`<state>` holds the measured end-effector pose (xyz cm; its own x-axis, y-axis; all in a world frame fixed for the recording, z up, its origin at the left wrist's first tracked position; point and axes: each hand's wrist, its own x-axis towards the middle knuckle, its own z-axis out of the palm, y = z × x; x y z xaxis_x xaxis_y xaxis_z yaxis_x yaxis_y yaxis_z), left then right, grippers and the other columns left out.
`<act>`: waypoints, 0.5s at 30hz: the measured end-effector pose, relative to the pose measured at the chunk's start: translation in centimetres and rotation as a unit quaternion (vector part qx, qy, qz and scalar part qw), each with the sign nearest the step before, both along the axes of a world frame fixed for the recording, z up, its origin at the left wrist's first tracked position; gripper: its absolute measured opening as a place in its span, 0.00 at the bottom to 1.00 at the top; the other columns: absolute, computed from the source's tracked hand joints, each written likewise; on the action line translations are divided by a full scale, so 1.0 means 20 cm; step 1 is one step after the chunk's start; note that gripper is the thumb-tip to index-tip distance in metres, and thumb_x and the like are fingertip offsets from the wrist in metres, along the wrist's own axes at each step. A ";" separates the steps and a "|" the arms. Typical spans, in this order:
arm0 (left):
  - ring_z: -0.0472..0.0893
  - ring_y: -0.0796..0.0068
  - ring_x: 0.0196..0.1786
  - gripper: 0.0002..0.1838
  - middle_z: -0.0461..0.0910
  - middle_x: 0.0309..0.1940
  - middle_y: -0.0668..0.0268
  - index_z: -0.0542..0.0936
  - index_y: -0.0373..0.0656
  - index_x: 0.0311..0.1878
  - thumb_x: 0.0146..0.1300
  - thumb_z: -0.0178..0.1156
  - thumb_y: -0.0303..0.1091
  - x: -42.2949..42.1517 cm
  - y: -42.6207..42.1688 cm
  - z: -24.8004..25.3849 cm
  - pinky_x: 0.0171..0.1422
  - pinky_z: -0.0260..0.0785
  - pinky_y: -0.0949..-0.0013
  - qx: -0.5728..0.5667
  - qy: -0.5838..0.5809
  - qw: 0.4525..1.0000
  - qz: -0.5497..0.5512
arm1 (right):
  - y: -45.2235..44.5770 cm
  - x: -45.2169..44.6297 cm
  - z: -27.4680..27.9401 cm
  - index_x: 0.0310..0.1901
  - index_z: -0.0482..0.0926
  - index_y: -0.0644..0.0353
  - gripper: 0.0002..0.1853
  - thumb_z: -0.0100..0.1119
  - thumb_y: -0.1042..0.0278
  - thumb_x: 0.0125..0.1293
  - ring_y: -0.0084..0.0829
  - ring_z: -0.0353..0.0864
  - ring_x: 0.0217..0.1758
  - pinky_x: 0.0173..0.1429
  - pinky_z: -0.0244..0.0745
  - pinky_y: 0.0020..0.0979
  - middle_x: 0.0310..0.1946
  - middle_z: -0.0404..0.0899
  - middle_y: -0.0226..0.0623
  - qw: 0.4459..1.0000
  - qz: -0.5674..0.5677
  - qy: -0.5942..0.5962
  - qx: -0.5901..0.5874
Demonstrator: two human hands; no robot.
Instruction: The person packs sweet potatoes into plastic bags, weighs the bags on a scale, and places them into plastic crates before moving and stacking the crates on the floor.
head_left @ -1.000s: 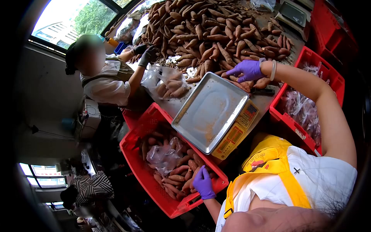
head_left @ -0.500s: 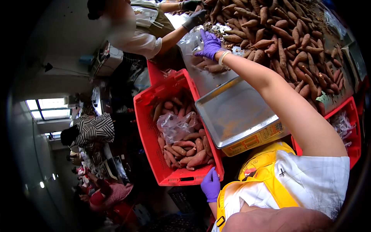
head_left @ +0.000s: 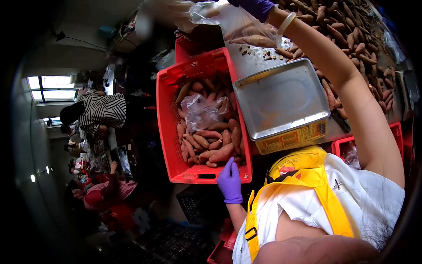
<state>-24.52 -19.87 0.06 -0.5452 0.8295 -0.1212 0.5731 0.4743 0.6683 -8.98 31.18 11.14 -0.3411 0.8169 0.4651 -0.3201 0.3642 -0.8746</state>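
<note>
My right hand (head_left: 257, 8), in a purple glove, grips a clear plastic bag (head_left: 239, 23) with sweet potatoes in it at the top edge; some of its fingers are cut off by the frame. My left hand (head_left: 229, 182), gloved the same way, lies at the near rim of a red crate (head_left: 191, 176), fingers stretched out and apart. Inside the crate are many sweet potatoes (head_left: 222, 153) and a crumpled clear bag (head_left: 202, 112). Right of the crate, a metal tray (head_left: 285, 99) tops a yellow-fronted scale (head_left: 294, 137).
A large heap of sweet potatoes (head_left: 347, 33) covers the far right of the metal table (head_left: 246, 59). Another red crate (head_left: 395, 132) stands below the table edge at right. Several people are at the left, one in a striped top (head_left: 103, 110).
My right hand has closed on the bag and moved up and towards me in view, lifting it. The view has shifted. My left hand remains by the crate rim. The co-worker's gloved hands have left view.
</note>
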 end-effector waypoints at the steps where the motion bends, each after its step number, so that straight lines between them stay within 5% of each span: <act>1: 0.83 0.59 0.35 0.14 0.83 0.34 0.52 0.82 0.43 0.51 0.66 0.58 0.36 -0.02 0.03 -0.01 0.41 0.73 0.62 0.010 -0.010 1.000 0.005 | -0.04 0.01 0.04 0.32 0.81 0.60 0.17 0.49 0.59 0.74 0.17 0.63 0.19 0.25 0.60 0.22 0.17 0.69 0.22 0.999 -0.012 0.040 0.021; 3: 0.81 0.70 0.37 0.16 0.83 0.37 0.57 0.80 0.41 0.55 0.66 0.60 0.35 -0.01 0.15 0.06 0.44 0.73 0.69 0.133 0.084 0.984 -0.081 | -0.21 0.09 0.13 0.32 0.80 0.58 0.16 0.49 0.59 0.73 0.17 0.63 0.18 0.24 0.59 0.23 0.16 0.67 0.22 0.998 -0.058 0.007 0.013; 5: 0.81 0.61 0.40 0.19 0.82 0.42 0.53 0.77 0.41 0.59 0.66 0.59 0.35 -0.01 0.25 0.09 0.46 0.72 0.64 0.129 0.020 0.985 -0.111 | -0.38 0.20 0.15 0.31 0.79 0.56 0.16 0.48 0.57 0.74 0.18 0.64 0.19 0.26 0.61 0.23 0.16 0.67 0.23 0.999 -0.027 -0.023 0.007; 7: 0.77 0.62 0.34 0.22 0.80 0.35 0.59 0.75 0.43 0.61 0.65 0.60 0.35 0.02 0.35 0.10 0.43 0.70 0.63 0.151 0.031 0.976 -0.150 | -0.56 0.32 0.02 0.38 0.82 0.59 0.18 0.49 0.53 0.73 0.20 0.72 0.25 0.33 0.69 0.25 0.19 0.75 0.30 0.998 0.001 -0.048 0.032; 8: 0.77 0.62 0.34 0.23 0.80 0.34 0.59 0.74 0.43 0.62 0.64 0.61 0.35 0.04 0.39 0.10 0.43 0.70 0.63 0.158 0.016 0.972 -0.171 | -0.69 0.33 -0.05 0.35 0.79 0.59 0.18 0.50 0.52 0.73 0.16 0.67 0.23 0.30 0.64 0.21 0.18 0.70 0.25 0.999 -0.011 -0.002 -0.037; 11: 0.77 0.63 0.34 0.27 0.79 0.34 0.61 0.72 0.45 0.65 0.62 0.63 0.36 0.10 0.49 -0.01 0.45 0.69 0.62 0.209 0.039 0.945 -0.248 | -0.98 0.56 -0.32 0.31 0.75 0.59 0.19 0.47 0.53 0.74 0.18 0.68 0.23 0.30 0.66 0.21 0.18 0.72 0.26 0.988 -0.024 -0.118 -0.093; 15: 0.76 0.68 0.33 0.28 0.80 0.37 0.62 0.72 0.45 0.65 0.61 0.63 0.36 0.17 0.53 -0.02 0.42 0.69 0.65 0.170 0.020 0.939 -0.300 | -1.28 0.84 -0.62 0.49 0.76 0.58 0.12 0.54 0.61 0.71 0.19 0.74 0.39 0.46 0.72 0.24 0.34 0.79 0.29 0.973 -0.107 -0.160 -0.127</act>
